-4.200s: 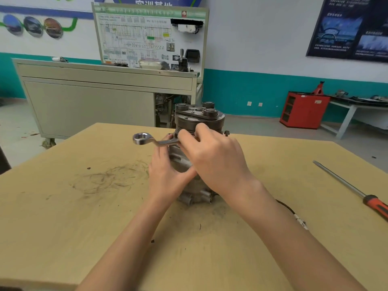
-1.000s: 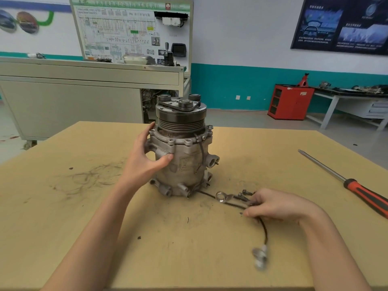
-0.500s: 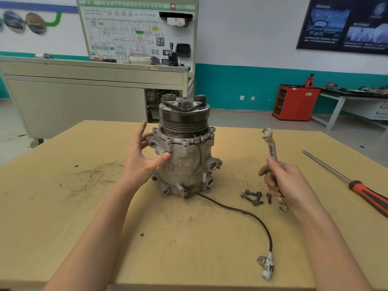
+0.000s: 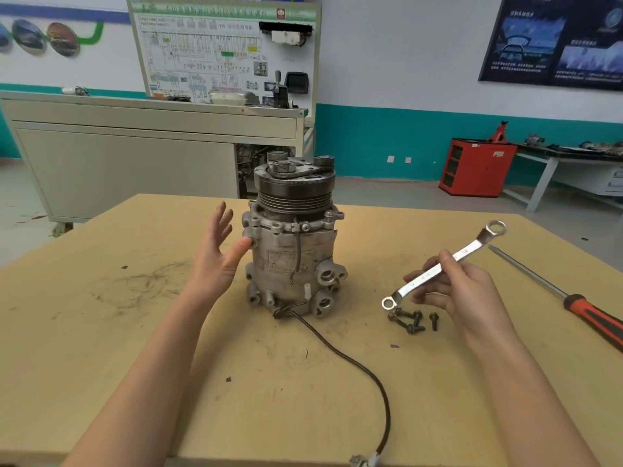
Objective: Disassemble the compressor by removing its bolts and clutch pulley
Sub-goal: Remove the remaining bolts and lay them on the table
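Note:
A grey metal compressor (image 4: 291,261) stands upright in the middle of the wooden table (image 4: 101,332), its dark grooved clutch pulley (image 4: 295,188) on top. My left hand (image 4: 219,261) is beside its left flank, fingers spread, with the thumb tip at the housing. My right hand (image 4: 462,291) holds a silver ring wrench (image 4: 441,267) by the shaft, tilted, well to the right of the compressor. Several loose dark bolts (image 4: 413,320) lie on the table just below the wrench's lower end.
A black cable (image 4: 354,365) runs from the compressor's base to a connector (image 4: 364,461) at the table's front edge. A long screwdriver (image 4: 573,299) with a red and black handle lies at the right. A grey cabinet (image 4: 135,156) stands behind the table.
My right hand set bolts down, picked up the wrench and now holds it tilted lower over them. My left hand has loosened from gripping the compressor to open fingers beside it.

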### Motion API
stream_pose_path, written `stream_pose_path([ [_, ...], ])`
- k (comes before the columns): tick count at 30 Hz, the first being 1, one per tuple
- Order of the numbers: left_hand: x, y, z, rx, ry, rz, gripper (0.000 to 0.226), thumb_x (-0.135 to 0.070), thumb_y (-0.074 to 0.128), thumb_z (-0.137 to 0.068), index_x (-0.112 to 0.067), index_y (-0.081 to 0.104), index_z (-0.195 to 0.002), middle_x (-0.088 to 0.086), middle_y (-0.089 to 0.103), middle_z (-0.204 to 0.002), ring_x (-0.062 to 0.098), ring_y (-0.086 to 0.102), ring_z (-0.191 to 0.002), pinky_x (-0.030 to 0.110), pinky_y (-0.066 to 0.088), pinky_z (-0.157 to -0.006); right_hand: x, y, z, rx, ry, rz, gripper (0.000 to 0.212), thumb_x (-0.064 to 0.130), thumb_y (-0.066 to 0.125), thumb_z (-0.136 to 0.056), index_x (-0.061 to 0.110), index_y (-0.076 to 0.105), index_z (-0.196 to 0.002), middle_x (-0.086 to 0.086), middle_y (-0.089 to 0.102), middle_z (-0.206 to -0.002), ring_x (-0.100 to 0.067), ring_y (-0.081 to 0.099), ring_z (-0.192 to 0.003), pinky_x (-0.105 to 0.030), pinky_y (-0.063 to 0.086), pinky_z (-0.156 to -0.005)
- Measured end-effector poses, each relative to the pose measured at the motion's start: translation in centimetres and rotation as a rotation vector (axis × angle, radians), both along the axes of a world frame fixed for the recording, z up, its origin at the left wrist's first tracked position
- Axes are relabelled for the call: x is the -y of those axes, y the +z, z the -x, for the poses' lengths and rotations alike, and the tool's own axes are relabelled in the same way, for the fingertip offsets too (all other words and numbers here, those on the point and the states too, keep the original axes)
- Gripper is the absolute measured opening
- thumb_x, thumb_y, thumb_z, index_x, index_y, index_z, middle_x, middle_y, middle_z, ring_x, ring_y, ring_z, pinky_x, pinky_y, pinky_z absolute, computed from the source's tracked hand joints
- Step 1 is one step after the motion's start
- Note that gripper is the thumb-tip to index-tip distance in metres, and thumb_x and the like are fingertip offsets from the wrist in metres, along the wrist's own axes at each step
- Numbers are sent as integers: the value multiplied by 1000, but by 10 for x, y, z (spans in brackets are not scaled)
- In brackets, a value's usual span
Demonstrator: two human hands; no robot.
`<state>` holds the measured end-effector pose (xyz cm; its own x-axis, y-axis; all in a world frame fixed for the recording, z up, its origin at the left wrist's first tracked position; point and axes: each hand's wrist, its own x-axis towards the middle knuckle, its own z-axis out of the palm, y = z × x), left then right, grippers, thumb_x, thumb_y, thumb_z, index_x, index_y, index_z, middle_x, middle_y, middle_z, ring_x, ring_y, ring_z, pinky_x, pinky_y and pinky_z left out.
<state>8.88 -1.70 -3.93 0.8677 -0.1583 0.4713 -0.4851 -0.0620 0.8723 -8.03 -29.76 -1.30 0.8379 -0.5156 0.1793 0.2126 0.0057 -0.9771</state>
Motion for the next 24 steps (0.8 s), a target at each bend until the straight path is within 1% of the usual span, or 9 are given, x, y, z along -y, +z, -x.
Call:
stream_pose_path([
  [2, 3, -1, 1, -25, 24, 20, 69, -39, 52, -87, -26, 24, -149, -1, 44, -143, 10, 45, -126, 31, 37, -102, -3, 1, 0, 47, 59, -61, 25, 12, 40, -100, 2, 55, -83, -20, 71, -78, -25, 63, -59, -29, 54, -54],
  [4, 8, -3, 3, -61, 38, 45, 70, -49, 47, -82, -28, 30, -146, -10, 57, -125, -1, 53, -111, 20, 39, -93, -6, 1, -1, 90, 126, -124, 19, 4, 41, -98, 0, 56, -87, -22, 70, -84, -27, 65, -66, -31, 56, -59],
  [6, 14, -6, 5, -86, 44, 69, 66, -52, 42, -83, -28, 36, -144, -14, 60, -119, -2, 56, -109, 13, 39, -87, -9, -1, -3, 123, 180, -167, 17, 2, 40, -97, -3, 56, -91, -23, 70, -88, -27, 66, -68, -32, 57, -63],
  [7, 16, -7, 4, -94, 46, 75, 65, -54, 39, -84, -26, 38, -143, -10, 59, -125, 4, 56, -115, 14, 41, -89, -10, -2, -4, 137, 196, -180, 18, 2, 40, -96, -3, 57, -92, -23, 70, -89, -27, 66, -69, -33, 57, -65],
  [9, 19, -8, 5, -83, 59, 63, 66, -56, 35, -86, -23, 41, -143, -2, 54, -137, 13, 52, -124, 27, 42, -101, -12, -4, -5, 169, 213, -195, 20, 3, 40, -96, -4, 58, -92, -22, 70, -92, -27, 66, -72, -33, 57, -67],
  [12, 21, -7, 7, -52, 77, 36, 67, -57, 31, -88, -19, 43, -142, 0, 54, -137, 15, 50, -127, 41, 38, -110, -17, -4, -7, 251, 206, -144, 24, 11, 42, -94, -3, 61, -93, -20, 69, -99, -27, 66, -79, -33, 56, -72],
  [17, 23, -6, 13, -43, 101, 24, 68, -57, 29, -88, -16, 47, -139, 0, 57, -134, 14, 50, -126, 42, 38, -109, -40, 17, -15, 421, 241, 85, 23, 16, 48, -88, 13, 71, -91, -13, 67, -109, -28, 65, -101, -34, 54, -85],
  [20, 24, -6, 14, -38, 107, 15, 68, -56, 29, -87, -15, 46, -139, 1, 57, -134, 16, 51, -125, 43, 39, -108, -52, 37, -22, 471, 202, 102, 21, 17, 47, -91, 11, 67, -91, -12, 69, -106, -29, 67, -96, -30, 55, -81],
  [24, 25, -6, 14, -57, 126, 21, 63, -50, 30, -92, -13, 46, -140, 3, 56, -134, 17, 51, -124, 42, 39, -108, -60, 67, -31, 513, 160, 97, 19, 8, 42, -98, 7, 61, -93, -10, 71, -98, -26, 70, -89, -26, 56, -76],
])
